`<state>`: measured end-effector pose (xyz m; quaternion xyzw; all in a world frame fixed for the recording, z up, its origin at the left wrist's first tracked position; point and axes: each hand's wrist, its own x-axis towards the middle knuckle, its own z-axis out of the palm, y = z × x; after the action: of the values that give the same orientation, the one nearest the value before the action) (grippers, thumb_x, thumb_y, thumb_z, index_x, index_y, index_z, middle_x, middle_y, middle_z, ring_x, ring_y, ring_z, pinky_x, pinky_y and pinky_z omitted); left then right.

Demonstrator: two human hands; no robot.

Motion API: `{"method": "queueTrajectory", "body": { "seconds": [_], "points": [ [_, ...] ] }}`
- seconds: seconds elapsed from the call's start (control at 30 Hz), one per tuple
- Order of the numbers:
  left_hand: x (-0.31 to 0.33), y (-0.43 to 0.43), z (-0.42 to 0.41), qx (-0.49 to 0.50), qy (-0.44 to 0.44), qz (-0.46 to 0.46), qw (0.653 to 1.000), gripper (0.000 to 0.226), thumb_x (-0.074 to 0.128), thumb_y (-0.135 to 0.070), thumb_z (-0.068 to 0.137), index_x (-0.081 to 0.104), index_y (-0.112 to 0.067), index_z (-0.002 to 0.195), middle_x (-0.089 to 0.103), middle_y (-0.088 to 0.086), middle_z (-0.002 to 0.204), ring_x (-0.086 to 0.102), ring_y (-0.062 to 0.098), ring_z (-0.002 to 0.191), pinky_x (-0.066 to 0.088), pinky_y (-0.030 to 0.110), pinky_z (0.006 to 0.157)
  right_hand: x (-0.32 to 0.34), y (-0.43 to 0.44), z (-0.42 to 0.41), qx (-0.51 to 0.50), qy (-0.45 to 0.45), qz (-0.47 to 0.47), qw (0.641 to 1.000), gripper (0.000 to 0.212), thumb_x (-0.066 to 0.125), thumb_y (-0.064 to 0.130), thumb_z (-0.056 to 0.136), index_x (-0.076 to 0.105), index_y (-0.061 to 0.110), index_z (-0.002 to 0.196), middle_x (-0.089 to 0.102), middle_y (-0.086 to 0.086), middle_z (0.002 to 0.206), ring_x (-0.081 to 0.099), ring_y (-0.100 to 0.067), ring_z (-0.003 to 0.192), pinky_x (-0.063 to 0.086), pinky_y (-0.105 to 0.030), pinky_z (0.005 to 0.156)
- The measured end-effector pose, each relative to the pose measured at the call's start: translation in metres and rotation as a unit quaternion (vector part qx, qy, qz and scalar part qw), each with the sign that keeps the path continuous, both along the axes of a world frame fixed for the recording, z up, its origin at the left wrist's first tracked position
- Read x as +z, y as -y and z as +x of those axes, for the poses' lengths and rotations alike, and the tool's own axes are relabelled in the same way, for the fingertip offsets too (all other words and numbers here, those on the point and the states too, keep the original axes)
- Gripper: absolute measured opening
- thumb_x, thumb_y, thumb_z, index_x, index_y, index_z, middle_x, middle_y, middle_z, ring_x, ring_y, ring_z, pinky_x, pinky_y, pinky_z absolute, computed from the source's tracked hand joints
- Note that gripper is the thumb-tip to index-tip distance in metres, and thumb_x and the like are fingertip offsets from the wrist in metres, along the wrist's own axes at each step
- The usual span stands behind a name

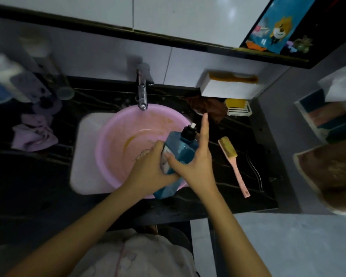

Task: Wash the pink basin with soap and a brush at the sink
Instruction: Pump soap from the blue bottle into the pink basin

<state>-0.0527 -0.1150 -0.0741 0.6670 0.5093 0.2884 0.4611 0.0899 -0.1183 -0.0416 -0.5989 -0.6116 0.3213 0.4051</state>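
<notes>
Shirt: pale garment (140,254) at the bottom edge, both bare forearms reaching out above it
Left hand (150,168): fingers curled round the left side of the blue soap bottle (180,148)
Right hand (196,162): thumb across the bottle's front, palm on its right side, index finger straight beside the black pump
Soap bottle: tilted, over the basin's near right rim
Pink basin (116,140): in the white sink (82,148) under the tap (142,90), brownish smears inside
Brush (231,154): on the dark counter (218,196) right of the basin, untouched
Purple cloth (35,132): left of the sink
</notes>
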Motion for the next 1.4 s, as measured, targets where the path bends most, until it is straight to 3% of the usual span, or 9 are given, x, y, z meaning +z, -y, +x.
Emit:
{"method": "queueTrajectory", "body": {
  "seconds": [0.13, 0.2, 0.3, 0.47, 0.57, 0.67, 0.8, 1.1, 1.4],
  "points": [
    [-0.002, 0.007, -0.010, 0.007, -0.036, 0.008, 0.999, 0.067, 0.073, -0.058, 0.060, 0.039, -0.028, 0.110, 0.058, -0.011, 0.101, 0.059, 0.010, 0.090, 0.053, 0.040, 0.072, 0.001, -0.002, -0.004, 0.010, -0.013, 0.019, 1.000, 0.108, 0.083, 0.015, 0.067, 0.009, 0.028, 0.145, 0.052, 0.023, 0.116, 0.056, 0.000, 0.107, 0.049, -0.019, 0.088],
    [-0.003, 0.009, -0.013, 0.015, -0.055, 0.002, 0.998, 0.070, 0.076, -0.057, 0.061, 0.037, -0.029, 0.111, 0.058, -0.013, 0.105, 0.058, 0.009, 0.090, 0.053, 0.037, 0.073, -0.001, -0.006, -0.003, 0.019, -0.019, -0.001, 1.000, 0.109, 0.082, 0.015, 0.069, 0.007, 0.026, 0.146, 0.045, 0.033, 0.126, 0.053, -0.003, 0.115, 0.048, -0.027, 0.097],
    [-0.004, 0.011, -0.015, 0.002, -0.060, -0.015, 0.998, 0.082, 0.078, -0.057, 0.059, 0.033, -0.029, 0.121, 0.054, -0.015, 0.110, 0.057, 0.007, 0.092, 0.051, 0.030, 0.071, -0.004, -0.012, -0.002, 0.063, -0.026, -0.048, 0.997, 0.112, 0.081, 0.021, 0.071, 0.000, 0.040, 0.147, 0.047, -0.008, 0.139, 0.054, -0.018, 0.121, 0.048, -0.042, 0.100],
    [-0.018, 0.008, -0.024, -0.060, 0.001, -0.061, 0.996, 0.056, 0.064, -0.048, 0.081, 0.041, -0.027, 0.127, 0.052, -0.014, 0.125, 0.053, 0.001, 0.107, 0.049, 0.028, 0.088, -0.008, -0.023, 0.008, 0.066, 0.048, -0.058, 0.995, 0.097, 0.076, 0.014, 0.070, 0.015, 0.034, 0.143, 0.064, -0.005, 0.112, 0.067, -0.018, 0.093, 0.056, -0.045, 0.081],
    [-0.044, -0.010, -0.053, 0.129, -0.132, -0.005, 0.983, 0.054, 0.063, -0.034, 0.084, 0.043, -0.018, 0.131, 0.040, 0.004, 0.138, 0.039, 0.023, 0.126, 0.036, 0.043, 0.106, -0.009, -0.032, 0.017, 0.051, 0.146, -0.086, 0.984, 0.091, 0.075, 0.021, 0.069, 0.018, 0.042, 0.136, 0.067, 0.004, 0.086, 0.066, -0.016, 0.063, 0.057, -0.045, 0.060],
    [-0.065, -0.025, -0.096, 0.202, -0.276, -0.168, 0.925, 0.082, 0.061, -0.039, 0.084, 0.013, -0.014, 0.146, 0.007, 0.018, 0.153, 0.012, 0.037, 0.140, 0.017, 0.050, 0.114, -0.014, -0.042, 0.019, 0.061, 0.207, -0.109, 0.970, 0.089, 0.074, 0.025, 0.067, 0.020, 0.037, 0.136, 0.066, -0.002, 0.074, 0.062, -0.020, 0.053, 0.054, -0.044, 0.051],
    [-0.085, -0.031, -0.123, 0.248, -0.085, -0.277, 0.925, 0.083, 0.056, -0.039, 0.090, 0.000, -0.017, 0.148, 0.029, 0.012, 0.148, 0.044, 0.034, 0.124, 0.040, 0.044, 0.101, -0.021, -0.058, 0.025, 0.104, 0.248, -0.126, 0.955, 0.092, 0.074, 0.024, 0.068, 0.018, 0.034, 0.140, 0.067, -0.001, 0.084, 0.063, -0.017, 0.062, 0.055, -0.038, 0.057],
    [-0.034, -0.026, -0.114, 0.279, -0.006, -0.008, 0.960, 0.062, 0.063, -0.022, 0.087, 0.032, -0.018, 0.141, 0.048, -0.011, 0.109, 0.048, 0.007, 0.094, 0.039, 0.019, 0.071, -0.017, -0.110, 0.019, 0.216, 0.384, -0.132, 0.888, 0.096, 0.076, 0.026, 0.065, 0.021, 0.027, 0.143, 0.036, 0.013, 0.065, 0.041, -0.009, 0.051, 0.025, -0.022, 0.045],
    [-0.014, -0.031, -0.117, 0.278, -0.072, 0.047, 0.957, 0.068, 0.061, -0.022, 0.088, 0.025, -0.020, 0.146, 0.062, 0.007, 0.111, 0.055, 0.013, 0.086, 0.042, 0.024, 0.070, -0.045, -0.148, -0.003, 0.282, 0.377, -0.144, 0.870, 0.083, 0.072, 0.041, 0.061, 0.029, 0.029, 0.131, 0.062, -0.003, 0.098, 0.060, -0.025, 0.086, 0.051, -0.037, 0.076]
  ]
}}
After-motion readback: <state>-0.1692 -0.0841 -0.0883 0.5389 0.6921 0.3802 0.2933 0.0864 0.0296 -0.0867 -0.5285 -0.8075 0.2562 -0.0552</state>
